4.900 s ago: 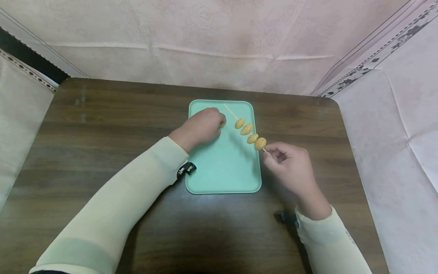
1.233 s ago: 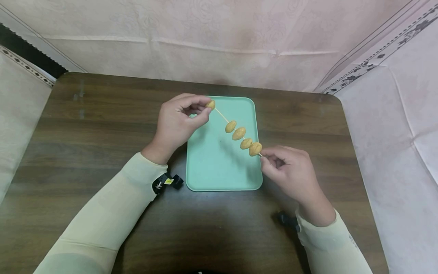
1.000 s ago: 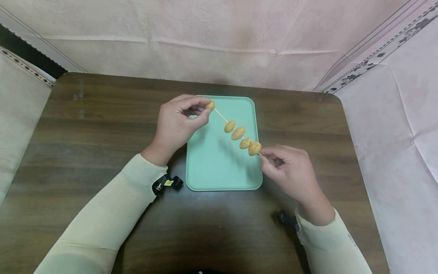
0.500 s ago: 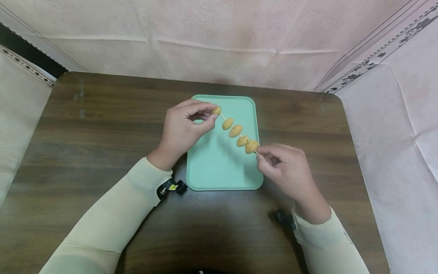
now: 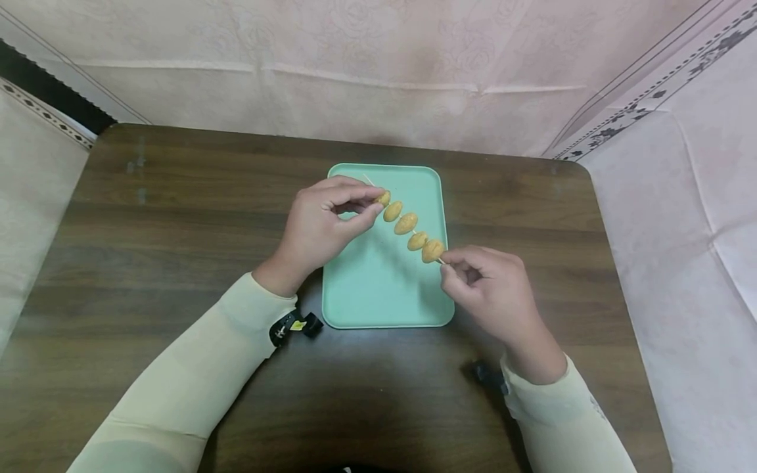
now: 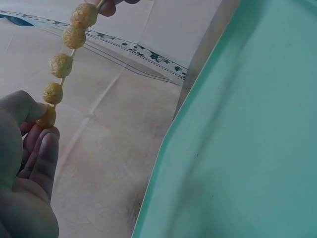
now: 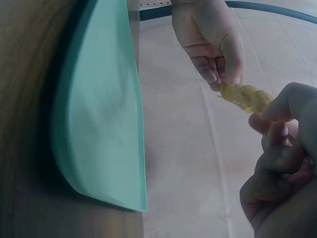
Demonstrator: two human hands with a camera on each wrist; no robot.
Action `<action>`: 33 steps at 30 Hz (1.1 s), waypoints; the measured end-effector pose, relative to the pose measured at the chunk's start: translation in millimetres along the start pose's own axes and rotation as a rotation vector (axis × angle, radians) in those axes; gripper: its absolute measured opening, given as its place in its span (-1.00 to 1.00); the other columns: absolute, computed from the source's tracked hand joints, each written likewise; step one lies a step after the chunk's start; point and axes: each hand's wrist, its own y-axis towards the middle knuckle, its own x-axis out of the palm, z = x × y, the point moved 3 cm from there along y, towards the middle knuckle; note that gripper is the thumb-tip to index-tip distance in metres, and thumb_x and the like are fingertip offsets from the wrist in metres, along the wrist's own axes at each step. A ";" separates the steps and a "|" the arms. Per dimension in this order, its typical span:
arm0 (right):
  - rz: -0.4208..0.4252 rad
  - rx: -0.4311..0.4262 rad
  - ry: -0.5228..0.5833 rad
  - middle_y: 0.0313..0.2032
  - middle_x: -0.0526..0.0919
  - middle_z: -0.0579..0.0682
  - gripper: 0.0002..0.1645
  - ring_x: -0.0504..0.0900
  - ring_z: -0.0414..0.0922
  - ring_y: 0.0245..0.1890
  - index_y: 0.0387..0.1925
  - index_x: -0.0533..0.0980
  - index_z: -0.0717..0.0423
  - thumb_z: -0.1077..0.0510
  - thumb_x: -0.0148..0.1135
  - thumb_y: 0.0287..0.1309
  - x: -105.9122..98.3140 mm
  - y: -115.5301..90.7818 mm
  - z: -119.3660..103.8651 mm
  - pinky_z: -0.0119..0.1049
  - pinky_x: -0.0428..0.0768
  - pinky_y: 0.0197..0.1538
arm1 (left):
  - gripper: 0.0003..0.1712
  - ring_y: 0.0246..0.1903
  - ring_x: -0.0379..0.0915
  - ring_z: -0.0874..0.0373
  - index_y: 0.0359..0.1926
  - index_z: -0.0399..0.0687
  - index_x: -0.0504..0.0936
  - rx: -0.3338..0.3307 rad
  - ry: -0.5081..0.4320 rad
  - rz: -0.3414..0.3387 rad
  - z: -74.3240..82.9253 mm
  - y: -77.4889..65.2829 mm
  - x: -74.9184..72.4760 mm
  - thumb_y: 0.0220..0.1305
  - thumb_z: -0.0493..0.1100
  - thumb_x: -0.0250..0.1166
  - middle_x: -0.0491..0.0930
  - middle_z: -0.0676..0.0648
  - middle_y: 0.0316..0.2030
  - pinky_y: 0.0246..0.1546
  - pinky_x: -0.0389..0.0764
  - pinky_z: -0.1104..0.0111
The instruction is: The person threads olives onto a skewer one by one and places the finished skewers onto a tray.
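A thin wooden skewer (image 5: 368, 179) slants over the mint-green tray (image 5: 384, 309), with several golden, wrinkled food balls (image 5: 406, 224) threaded along it. My left hand (image 5: 331, 223) pinches the uppermost ball (image 6: 47, 117) between thumb and fingertips. That ball sits near the others, and the skewer's bare tip sticks out past it in the head view. At the lower end, my right hand (image 5: 491, 282) pinches the skewer just behind the largest-looking ball (image 5: 433, 250). In the right wrist view the balls overlap in a row between both hands.
The tray lies flat on a dark wooden table (image 5: 177, 230). Pale patterned cloth (image 5: 355, 72) hangs behind the table and along both sides. A black wrist camera (image 5: 296, 325) sits on the left sleeve's cuff.
My left hand lifted a ball from the tray, brought it to the skewer's tip and slid it down towards the other balls. My right hand kept its hold, shifting slightly left.
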 end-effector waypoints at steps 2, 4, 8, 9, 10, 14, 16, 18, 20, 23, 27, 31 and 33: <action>-0.013 0.040 0.006 -0.51 0.73 -0.13 -0.83 0.58 -0.24 -0.50 -0.26 0.85 0.15 0.38 0.42 0.20 1.8 -0.2 1.0 -0.60 0.57 -0.33 | -0.75 -0.11 0.77 0.27 0.09 0.01 0.93 -0.006 0.015 -0.016 -1.5 -0.9 0.8 0.43 -0.20 0.60 0.85 0.06 -0.03 0.05 0.84 0.39; -0.028 0.088 0.000 -0.52 0.71 -0.15 -0.84 0.59 -0.23 -0.51 -0.26 0.85 0.13 0.36 0.43 0.21 4.0 -0.6 2.8 -0.59 0.58 -0.33 | -0.75 -0.06 0.76 0.26 0.11 0.01 0.93 -0.016 0.032 -0.038 -4.2 -2.0 1.8 0.47 -0.20 0.57 0.85 0.06 0.00 0.07 0.82 0.39; -0.075 0.174 -0.048 -0.57 0.64 -0.19 -0.84 0.55 -0.22 -0.54 -0.26 0.85 0.08 0.31 0.40 0.25 10.1 -0.7 7.1 -0.50 0.56 -0.37 | -0.70 0.05 0.75 0.23 0.21 0.00 0.88 -0.094 0.038 -0.109 -13.7 -3.7 4.9 0.54 -0.18 0.50 0.83 0.04 0.11 0.16 0.81 0.34; -0.083 0.190 -0.065 -0.58 0.63 -0.19 -0.83 0.53 -0.21 -0.55 -0.26 0.84 0.07 0.30 0.38 0.25 11.9 -0.4 8.3 -0.47 0.56 -0.38 | -0.68 0.09 0.75 0.21 0.24 0.01 0.87 -0.125 0.034 -0.131 -16.9 -4.0 5.8 0.55 -0.18 0.48 0.82 0.03 0.15 0.18 0.80 0.31; -0.093 0.209 -0.081 -0.58 0.63 -0.18 -0.83 0.52 -0.21 -0.56 -0.26 0.84 0.07 0.29 0.37 0.26 14.1 0.1 9.9 -0.44 0.55 -0.39 | -0.66 0.14 0.74 0.19 0.27 0.00 0.85 -0.156 0.030 -0.152 -20.8 -4.6 6.5 0.56 -0.18 0.46 0.81 0.03 0.19 0.21 0.80 0.29; -0.092 0.265 -0.152 -0.61 0.62 -0.12 -0.81 0.47 -0.18 -0.61 -0.30 0.82 0.08 0.27 0.31 0.27 24.0 7.0 16.5 -0.33 0.52 -0.43 | -0.63 0.28 0.70 0.15 0.33 0.00 0.82 -0.231 0.040 -0.160 -34.7 -6.9 5.3 0.60 -0.15 0.42 0.76 0.03 0.31 0.27 0.78 0.18; -0.096 0.302 -0.179 -0.62 0.62 -0.09 -0.81 0.46 -0.16 -0.63 -0.30 0.81 0.09 0.25 0.29 0.28 30.5 11.9 21.5 -0.29 0.51 -0.46 | -0.67 0.29 0.67 0.17 0.28 0.03 0.85 -0.229 0.060 -0.108 -42.0 -8.6 1.9 0.61 -0.13 0.41 0.77 0.05 0.30 0.23 0.78 0.19; -0.111 0.335 -0.198 -0.62 0.62 -0.07 -0.80 0.46 -0.13 -0.63 -0.29 0.80 0.12 0.24 0.26 0.30 38.0 16.9 26.5 -0.26 0.50 -0.47 | -0.72 0.25 0.67 0.20 0.20 0.06 0.89 -0.224 0.069 -0.039 -48.7 -10.1 -1.9 0.61 -0.11 0.41 0.79 0.07 0.25 0.13 0.76 0.23; -0.149 0.375 -0.218 -0.62 0.63 -0.05 -0.78 0.46 -0.12 -0.63 -0.26 0.80 0.13 0.23 0.24 0.33 45.7 20.9 31.9 -0.26 0.48 -0.49 | -0.76 0.20 0.67 0.22 0.13 0.05 0.91 -0.218 0.055 0.019 -56.6 -11.9 -4.5 0.61 -0.12 0.40 0.80 0.07 0.20 0.03 0.72 0.29; -0.222 0.413 -0.259 -0.62 0.62 -0.06 -0.80 0.48 -0.11 -0.60 -0.26 0.78 0.13 0.23 0.24 0.34 56.0 25.6 36.4 -0.26 0.47 -0.48 | -0.79 0.10 0.66 0.24 0.07 0.05 0.93 -0.222 0.039 0.073 -65.8 -13.2 -6.1 0.60 -0.13 0.40 0.80 0.07 0.15 -0.05 0.68 0.38; -0.317 0.433 -0.292 -0.65 0.49 -0.10 -0.80 0.42 -0.12 -0.56 -0.44 0.65 0.09 0.23 0.24 0.33 67.4 30.7 35.6 -0.28 0.39 -0.47 | -0.80 0.04 0.65 0.26 0.04 0.09 0.93 -0.227 0.038 0.071 -72.3 -12.5 -5.5 0.61 -0.11 0.40 0.80 0.09 0.13 -0.08 0.66 0.43; -0.390 0.460 -0.279 -0.71 0.44 -0.12 -0.61 0.42 -0.14 -0.61 -0.62 0.45 0.02 0.20 0.24 0.38 75.7 34.1 31.9 -0.30 0.31 -0.51 | -0.81 0.01 0.65 0.26 0.03 0.09 0.93 -0.215 0.043 0.054 -75.0 -12.3 -4.1 0.61 -0.11 0.39 0.80 0.09 0.12 -0.10 0.65 0.45; -0.408 0.477 -0.269 -0.74 0.47 -0.12 -0.56 0.46 -0.15 -0.66 -0.65 0.41 0.00 0.19 0.24 0.39 78.3 35.2 30.8 -0.31 0.29 -0.53 | -0.80 -0.01 0.65 0.25 0.03 0.08 0.93 -0.212 0.045 0.055 -76.0 -12.1 -3.7 0.61 -0.11 0.39 0.81 0.08 0.11 -0.11 0.65 0.45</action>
